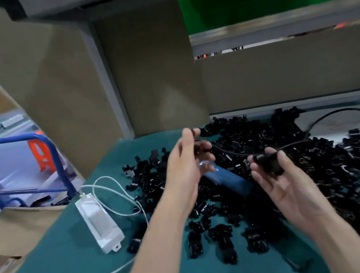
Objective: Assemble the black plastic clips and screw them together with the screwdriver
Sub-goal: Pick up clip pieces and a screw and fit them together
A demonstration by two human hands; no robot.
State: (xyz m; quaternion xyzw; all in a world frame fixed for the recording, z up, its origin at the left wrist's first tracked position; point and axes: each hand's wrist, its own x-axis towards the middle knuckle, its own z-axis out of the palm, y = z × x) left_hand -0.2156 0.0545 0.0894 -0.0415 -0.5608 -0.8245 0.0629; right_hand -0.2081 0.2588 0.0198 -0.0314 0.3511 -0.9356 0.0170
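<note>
Several black plastic clips (256,139) lie heaped over the green cloth (76,264), spreading to the right edge. A blue screwdriver (227,179) lies on the pile between my hands. My left hand (186,168) is raised above the clips, palm turned right, fingers curled, and its fingertips pinch a thin black cable (227,150). That cable runs to a black plug (268,161), which my right hand (277,182) grips between thumb and fingers, palm up. The frame is motion-blurred.
A white power adapter (98,221) with a white cord (110,193) lies on the cloth at the left. A cardboard box (12,226) and a blue cart frame (11,140) stand beyond the left edge. Cardboard panels (152,70) wall the back.
</note>
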